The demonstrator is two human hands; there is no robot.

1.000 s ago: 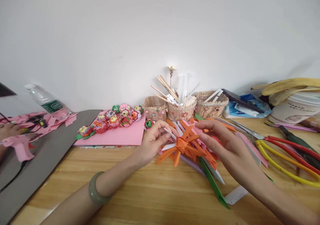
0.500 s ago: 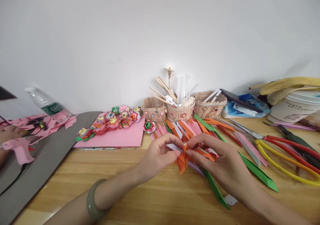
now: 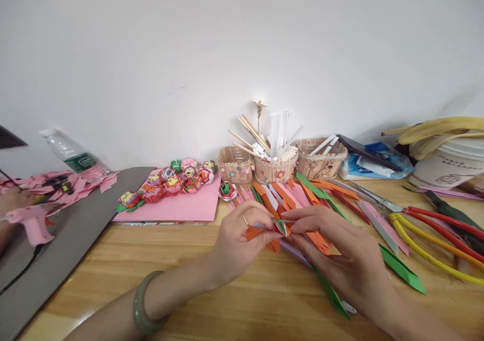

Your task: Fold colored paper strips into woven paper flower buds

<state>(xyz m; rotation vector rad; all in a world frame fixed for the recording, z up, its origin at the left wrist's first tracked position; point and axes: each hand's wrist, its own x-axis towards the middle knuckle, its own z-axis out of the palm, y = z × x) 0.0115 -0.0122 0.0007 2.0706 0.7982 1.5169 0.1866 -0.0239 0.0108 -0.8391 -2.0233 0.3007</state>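
Note:
Fingertips of my left hand and my right hand meet over the pile, pinching a small folded paper piece between them. Its upturned side shows green and white edges. Orange paper shows just below the fingers; whether it belongs to the held piece I cannot tell. Around and behind my hands lie folded paper strips in orange, pink, white and green. A green strip pokes out beneath my right hand. One paper flower sits beyond my left hand.
Several paper flowers rest on pink paper. Small decorated baskets with sticks line the wall. Red- and yellow-handled pliers lie at right, near a white tub. At far left, another person's hand is beside a pink glue gun.
The held piece has turned in my fingers: its orange side faced me before, and now green and white edges show. My right hand has rotated, its fingers now lying flatter across the top.

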